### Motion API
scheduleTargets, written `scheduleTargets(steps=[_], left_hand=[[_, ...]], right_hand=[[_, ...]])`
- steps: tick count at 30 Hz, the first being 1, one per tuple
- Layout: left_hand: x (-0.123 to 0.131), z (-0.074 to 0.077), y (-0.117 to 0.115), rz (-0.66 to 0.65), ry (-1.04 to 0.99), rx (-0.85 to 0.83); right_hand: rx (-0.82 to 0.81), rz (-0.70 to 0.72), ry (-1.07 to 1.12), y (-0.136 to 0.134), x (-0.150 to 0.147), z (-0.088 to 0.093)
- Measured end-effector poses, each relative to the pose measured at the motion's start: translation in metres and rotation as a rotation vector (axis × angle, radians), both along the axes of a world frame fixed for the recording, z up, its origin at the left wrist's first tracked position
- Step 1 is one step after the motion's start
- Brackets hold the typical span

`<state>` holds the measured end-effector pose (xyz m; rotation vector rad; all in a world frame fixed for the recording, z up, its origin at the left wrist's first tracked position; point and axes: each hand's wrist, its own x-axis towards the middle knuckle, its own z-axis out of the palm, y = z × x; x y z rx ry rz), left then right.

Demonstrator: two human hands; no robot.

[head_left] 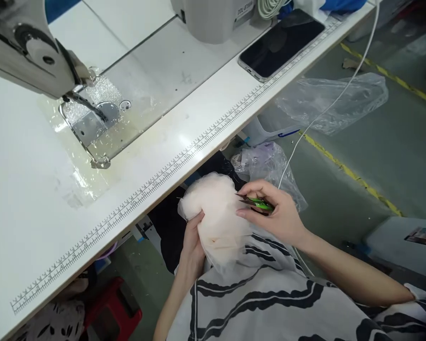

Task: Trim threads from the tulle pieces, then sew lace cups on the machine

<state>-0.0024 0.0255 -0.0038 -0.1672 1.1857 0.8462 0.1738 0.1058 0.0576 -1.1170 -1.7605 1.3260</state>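
Observation:
My left hand (191,241) grips a bunched piece of pale pink sheer fabric (216,208) from below, over my lap beside the table edge. My right hand (275,213) is closed around small green thread snips (258,204), whose blades point left and touch the fabric's right side. Both hands are below the level of the white sewing table (28,203).
A sewing machine head (28,52) and its metal needle plate (92,123) sit at the upper left. A ruler strip (170,170) runs along the table's front edge. A black phone (280,42) lies at the far right. Plastic bags (333,99), a white cable (322,113) and a red stool (113,312) are on the floor.

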Motion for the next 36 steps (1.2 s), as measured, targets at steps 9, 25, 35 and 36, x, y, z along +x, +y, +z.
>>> scheduleTargets(steps=[9, 25, 35, 36], left_hand=[[0.003, 0.009, 0.004, 0.021, 0.045, -0.027], [0.01, -0.001, -0.002, 0.265, -0.14, 0.032], [0.012, 0.0, -0.001, 0.255, -0.132, 0.062], [0.012, 0.0, 0.0, 0.247, -0.137, 0.059]], right_hand=[[0.093, -0.001, -0.083, -0.013, 0.003, -0.003], [-0.018, -0.09, 0.009, -0.013, -0.005, -0.009], [-0.085, -0.149, 0.104, -0.009, -0.01, -0.008], [-0.092, -0.156, 0.128, -0.009, -0.009, -0.007]])
